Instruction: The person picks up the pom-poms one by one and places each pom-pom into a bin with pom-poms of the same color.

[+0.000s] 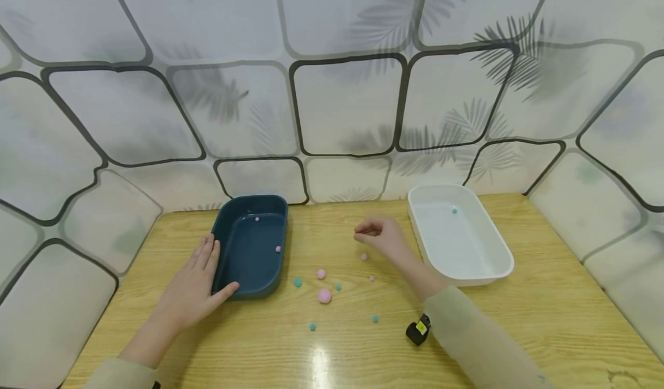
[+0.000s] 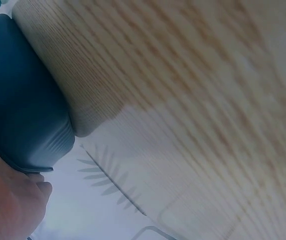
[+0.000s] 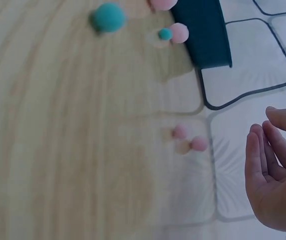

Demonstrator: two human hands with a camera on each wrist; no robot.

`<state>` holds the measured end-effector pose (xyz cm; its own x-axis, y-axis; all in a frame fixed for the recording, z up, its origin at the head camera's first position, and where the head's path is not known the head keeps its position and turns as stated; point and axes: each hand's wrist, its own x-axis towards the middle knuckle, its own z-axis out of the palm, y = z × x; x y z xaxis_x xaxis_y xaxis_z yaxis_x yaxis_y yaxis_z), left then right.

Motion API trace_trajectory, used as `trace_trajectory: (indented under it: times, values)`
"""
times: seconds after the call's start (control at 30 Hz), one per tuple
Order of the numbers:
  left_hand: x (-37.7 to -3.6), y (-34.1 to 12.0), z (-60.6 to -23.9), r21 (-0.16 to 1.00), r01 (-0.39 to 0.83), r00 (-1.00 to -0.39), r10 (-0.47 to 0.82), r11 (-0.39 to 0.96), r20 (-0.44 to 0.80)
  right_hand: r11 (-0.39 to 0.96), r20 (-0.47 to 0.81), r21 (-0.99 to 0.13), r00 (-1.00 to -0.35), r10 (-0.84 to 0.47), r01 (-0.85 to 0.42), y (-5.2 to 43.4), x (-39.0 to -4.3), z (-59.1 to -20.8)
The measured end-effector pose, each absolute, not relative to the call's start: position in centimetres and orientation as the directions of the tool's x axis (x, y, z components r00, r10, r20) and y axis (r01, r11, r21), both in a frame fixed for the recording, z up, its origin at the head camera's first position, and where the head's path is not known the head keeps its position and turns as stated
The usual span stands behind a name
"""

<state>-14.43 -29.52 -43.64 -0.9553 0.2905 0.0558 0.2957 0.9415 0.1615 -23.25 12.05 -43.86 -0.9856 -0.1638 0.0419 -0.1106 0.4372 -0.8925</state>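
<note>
My left hand point(image 1: 192, 288) rests against the left side of a dark blue tray point(image 1: 249, 293), fingers straight and thumb over the near rim. Two small pink balls point(image 1: 256, 219) are inside that tray. Hovering over the table, my right hand point(image 1: 382, 239) has bent fingers with the thumb near the index fingertip. In the right wrist view nothing shows between that thumb and the fingers. A small pink ball point(image 1: 364, 257) lies just below the hand in the head view. Other pink balls point(image 1: 324, 296) and several teal balls point(image 1: 298, 283) are scattered between the trays.
A white tray point(image 1: 469, 262) stands at the right with one teal ball point(image 1: 454, 211) in it. The wooden table point(image 1: 249, 348) meets patterned fabric walls point(image 1: 347, 106) at the back and sides. A black wrist camera point(image 1: 417, 332) sits by the right sleeve.
</note>
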Motion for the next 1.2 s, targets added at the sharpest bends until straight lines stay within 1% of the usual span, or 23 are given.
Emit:
trace_trajectory:
  times: [0.1,0.4,0.57,0.8,1.0,1.2]
  values:
    - [-14.4,-29.5,-43.7,0.155,0.296,-0.955,0.29,0.943,0.059,0.45,0.028,-0.887,-0.986,-0.166,-0.101,12.5,-23.2,-44.7]
    - [-14.4,-29.5,-43.7,0.154,0.297,-0.955,0.291,0.942,0.058,0.472,-0.054,-0.881,-0.989,-0.141,-0.019,13.4,-22.8,-46.5]
    - [-14.4,-29.5,-43.7,0.16,0.296,-0.955,0.29,0.942,0.058,0.481,-0.062,-0.876,-0.984,-0.167,-0.026,13.7,-22.9,-47.2]
    - [-14.5,-29.6,-43.8,0.16,0.295,-0.955,0.29,0.942,0.058,0.514,-0.043,-0.854,-0.972,-0.23,-0.083,14.0,-23.1,-47.5]
    - [-14.4,-29.6,-43.9,0.165,0.294,-0.956,0.289,0.941,0.057,0.546,-0.071,-0.834,-0.966,-0.247,-0.078,13.9,-23.1,-47.5]
    - [-14.4,-29.6,-43.8,0.168,0.293,-0.956,0.287,0.941,0.056,0.592,-0.05,-0.797,-0.965,-0.258,-0.117,13.7,-23.1,-47.6]
